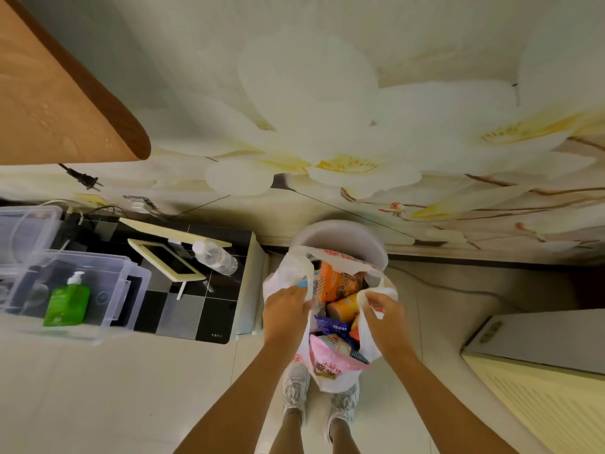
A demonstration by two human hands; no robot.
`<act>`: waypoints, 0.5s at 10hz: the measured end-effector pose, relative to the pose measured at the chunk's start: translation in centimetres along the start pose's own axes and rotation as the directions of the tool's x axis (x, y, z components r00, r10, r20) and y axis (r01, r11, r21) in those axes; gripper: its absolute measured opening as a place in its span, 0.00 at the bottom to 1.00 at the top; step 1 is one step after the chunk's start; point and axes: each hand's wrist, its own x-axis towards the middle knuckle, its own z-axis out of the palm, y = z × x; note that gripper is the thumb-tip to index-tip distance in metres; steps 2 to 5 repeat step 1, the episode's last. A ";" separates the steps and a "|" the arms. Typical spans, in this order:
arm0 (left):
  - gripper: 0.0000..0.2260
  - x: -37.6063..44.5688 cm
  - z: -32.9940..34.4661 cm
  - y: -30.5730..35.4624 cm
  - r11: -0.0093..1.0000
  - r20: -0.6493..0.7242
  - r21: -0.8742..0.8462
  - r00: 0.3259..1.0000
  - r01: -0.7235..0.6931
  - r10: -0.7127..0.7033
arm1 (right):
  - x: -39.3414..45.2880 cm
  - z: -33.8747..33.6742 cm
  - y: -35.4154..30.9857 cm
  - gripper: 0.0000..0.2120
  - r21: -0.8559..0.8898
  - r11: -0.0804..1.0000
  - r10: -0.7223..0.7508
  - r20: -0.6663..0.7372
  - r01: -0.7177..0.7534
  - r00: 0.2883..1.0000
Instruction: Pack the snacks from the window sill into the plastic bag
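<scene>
The plastic bag (330, 378) is held open, its handles gripped by the left hand (288, 306) at nine o'clock and the right hand (381, 306) at three. Snacks (339, 285) are already packed inside; no window sill is seen, so packing appears nearly finished.

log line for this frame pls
stage: bag held open | left hand: grips bag handle | right hand: grips other handle | plastic bag: snack packets inside | window sill: not visible

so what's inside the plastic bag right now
Snack packs fill the plastic bag: an orange packet, a yellow one, a blue one and a pink one. Whatever lies beneath them is covered.
</scene>
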 end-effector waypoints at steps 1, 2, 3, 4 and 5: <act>0.19 -1.2 -0.4 0.1 0.999 -0.033 -0.041 0.999 -0.002 0.001 | -1.4 0.0 -0.5 0.12 0.026 1.000 -0.006 0.035 0.005 0.999; 0.19 -1.2 -0.4 0.1 0.999 -0.033 -0.041 0.999 -0.002 0.001 | -1.4 0.0 -0.5 0.12 0.026 1.000 -0.006 0.035 0.005 0.999; 0.19 -1.2 -0.4 0.1 0.999 -0.033 -0.041 0.999 -0.002 0.001 | -1.4 0.0 -0.5 0.12 0.026 1.000 -0.006 0.035 0.005 0.999; 0.19 -1.2 -0.4 0.1 0.999 -0.033 -0.041 0.999 -0.002 0.001 | -1.4 0.0 -0.5 0.12 0.026 1.000 -0.006 0.035 0.005 0.999; 0.19 -1.2 -0.4 0.1 0.999 -0.033 -0.041 0.999 -0.002 0.001 | -1.4 0.0 -0.5 0.12 0.026 1.000 -0.006 0.035 0.005 0.999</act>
